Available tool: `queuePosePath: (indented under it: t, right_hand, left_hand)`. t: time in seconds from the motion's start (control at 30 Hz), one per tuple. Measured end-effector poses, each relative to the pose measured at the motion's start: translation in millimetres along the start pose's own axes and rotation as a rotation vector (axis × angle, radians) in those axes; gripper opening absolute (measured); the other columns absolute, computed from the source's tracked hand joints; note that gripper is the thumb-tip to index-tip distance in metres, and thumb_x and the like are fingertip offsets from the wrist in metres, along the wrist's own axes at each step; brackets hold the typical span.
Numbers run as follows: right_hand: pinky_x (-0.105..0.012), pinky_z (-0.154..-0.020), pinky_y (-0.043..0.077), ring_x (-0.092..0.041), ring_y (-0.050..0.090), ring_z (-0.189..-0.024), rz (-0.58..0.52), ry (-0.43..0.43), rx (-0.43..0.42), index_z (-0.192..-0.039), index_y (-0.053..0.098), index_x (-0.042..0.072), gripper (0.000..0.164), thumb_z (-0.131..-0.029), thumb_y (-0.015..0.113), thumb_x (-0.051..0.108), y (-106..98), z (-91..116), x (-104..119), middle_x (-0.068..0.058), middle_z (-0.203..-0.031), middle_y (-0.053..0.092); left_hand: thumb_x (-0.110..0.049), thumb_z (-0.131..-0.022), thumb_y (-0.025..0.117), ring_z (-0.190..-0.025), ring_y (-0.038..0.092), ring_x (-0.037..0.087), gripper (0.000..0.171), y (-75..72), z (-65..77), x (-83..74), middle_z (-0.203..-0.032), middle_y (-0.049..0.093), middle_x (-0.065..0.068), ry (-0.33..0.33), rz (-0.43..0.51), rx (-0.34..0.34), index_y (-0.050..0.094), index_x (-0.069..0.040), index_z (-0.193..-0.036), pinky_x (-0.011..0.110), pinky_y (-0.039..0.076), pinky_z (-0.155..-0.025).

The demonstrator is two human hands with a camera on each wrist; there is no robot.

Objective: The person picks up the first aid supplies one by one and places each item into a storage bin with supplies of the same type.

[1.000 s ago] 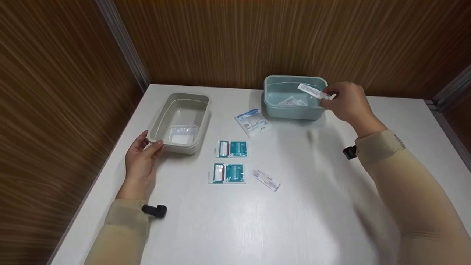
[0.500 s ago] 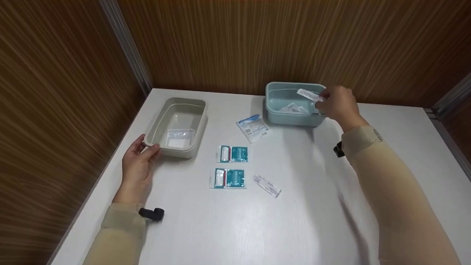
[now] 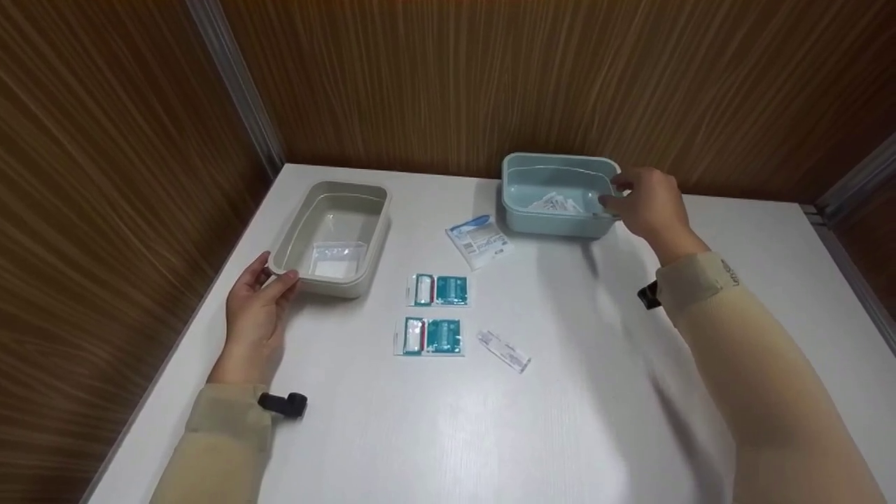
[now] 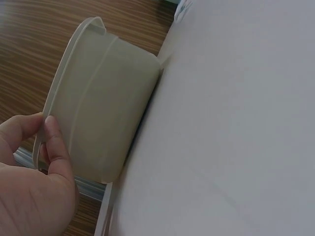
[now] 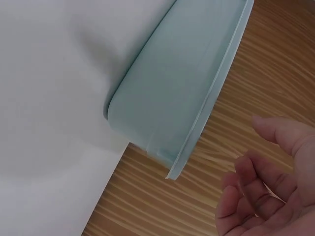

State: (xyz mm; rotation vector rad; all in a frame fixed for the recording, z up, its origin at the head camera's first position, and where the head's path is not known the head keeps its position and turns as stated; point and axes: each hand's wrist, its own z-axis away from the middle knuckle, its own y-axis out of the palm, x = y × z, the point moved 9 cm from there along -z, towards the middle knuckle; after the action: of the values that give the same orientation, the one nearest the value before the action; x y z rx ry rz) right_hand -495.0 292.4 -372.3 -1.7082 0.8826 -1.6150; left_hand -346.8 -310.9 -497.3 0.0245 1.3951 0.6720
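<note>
My left hand (image 3: 255, 311) pinches the near left rim of a beige plastic bin (image 4: 106, 105) between thumb and fingers. A clear packet with a white lower part (image 3: 338, 260) lies inside this bin. Over the right end of a light blue bin (image 3: 553, 225) is my right hand (image 3: 651, 203), its thumb and fingers apart with nothing between them. The right wrist view shows these fingers loosely bent beside the blue bin's rim (image 5: 214, 96). Several slim white packets (image 3: 556, 202) lie in a loose pile on the blue bin's floor.
Between the bins lies a white and blue packet (image 3: 480, 241) with printed lettering. Nearer are two teal and white packets (image 3: 439, 290), one below the other, and a slim white packet (image 3: 504, 351). Wood-grain panels (image 3: 420, 77) stand behind and left of the white table (image 3: 420, 434).
The slim white packet that my right hand held over the blue bin has been let go and is now among the pile inside. My left hand keeps its hold on the beige bin.
</note>
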Motion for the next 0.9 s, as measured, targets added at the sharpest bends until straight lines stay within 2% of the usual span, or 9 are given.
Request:
queuePosePath:
  t: [0.23,0.43,0.6,0.73,0.9]
  right_hand:
    - [-0.040,-0.088,0.055,-0.037,0.068,-0.117,0.007,-0.074,-0.026,-0.142,0.073,-0.003,0.043,-0.106,0.079,0.019,2,24,10,-0.027,-0.141,0.071]
    - [-0.045,-0.091,0.055,-0.038,0.069,-0.117,0.002,-0.118,-0.025,-0.137,0.075,-0.003,0.038,-0.105,0.080,0.018,5,49,21,-0.025,-0.138,0.072]
    - [-0.051,-0.095,0.057,-0.041,0.069,-0.121,-0.013,-0.138,-0.011,-0.134,0.076,-0.002,0.036,-0.104,0.081,0.017,15,72,30,-0.023,-0.137,0.073]
    - [-0.051,-0.095,0.057,-0.040,0.069,-0.119,-0.008,-0.166,0.002,-0.133,0.077,0.000,0.035,-0.103,0.083,0.018,23,90,33,-0.022,-0.135,0.076]
    - [-0.051,-0.098,0.058,-0.040,0.071,-0.117,-0.025,-0.200,0.012,-0.131,0.078,0.002,0.034,-0.102,0.085,0.018,27,110,37,-0.020,-0.133,0.077]
  left_hand:
    - [0.008,-0.105,0.072,-0.127,0.059,0.014,0.079,1.0,0.6,-2.8,-0.138,0.051,0.000,0.027,-0.028,0.019,0.037,-0.008,-0.174,0.016,0.063,-0.102]
    - [0.008,-0.103,0.075,-0.136,0.058,0.019,0.079,0.7,-0.6,-3.5,-0.140,0.051,0.001,0.011,0.015,0.006,0.041,-0.008,-0.172,0.017,0.064,-0.102]
    - [0.010,-0.101,0.077,-0.127,0.060,0.016,0.079,-1.2,-0.4,-3.5,-0.136,0.051,0.001,-0.013,0.080,-0.017,0.045,-0.010,-0.170,0.018,0.065,-0.098]
    - [0.009,-0.102,0.076,-0.122,0.061,0.014,0.080,-0.3,1.3,-3.0,-0.133,0.050,0.000,-0.008,0.061,-0.019,0.043,-0.010,-0.171,0.018,0.065,-0.099]
    - [0.008,-0.101,0.078,-0.126,0.059,0.015,0.082,1.1,2.8,-3.2,-0.135,0.050,0.000,-0.003,0.065,-0.010,0.042,-0.010,-0.172,0.018,0.065,-0.102]
